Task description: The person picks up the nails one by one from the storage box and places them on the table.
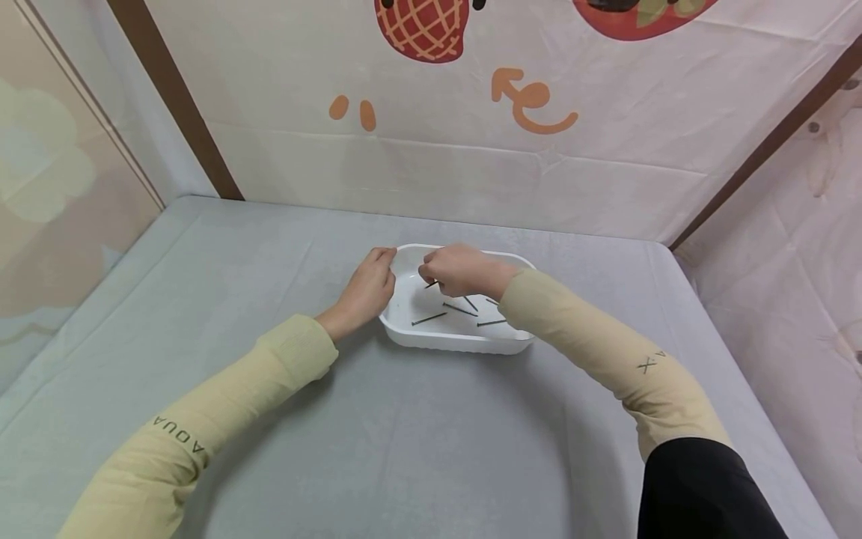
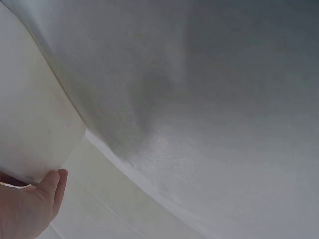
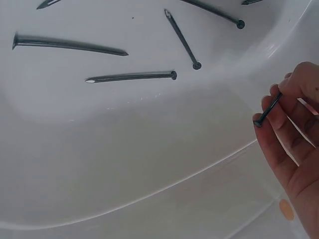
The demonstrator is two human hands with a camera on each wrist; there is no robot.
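Observation:
A white plastic tray (image 1: 458, 343) with rounded corners stands on the table, and several dark metal nails (image 1: 460, 309) lie scattered on its bottom. My left hand (image 1: 364, 292) holds the tray's left end by the rim; the left wrist view shows the thumb and fingers (image 2: 57, 186) at the tray's edge. Over the tray's far half, my right hand (image 1: 461, 269) pinches one nail (image 3: 269, 108) between thumb and fingers, its flat head sticking out past the fingertips. The sleeve hides part of the tray's right side.
A grey cloth covers the table (image 1: 404, 434). Behind it hangs a pale printed curtain (image 1: 438, 172), with other printed panels at left and right. Inside the tray, some nails (image 3: 70, 45) lie apart from one another, pointing different ways.

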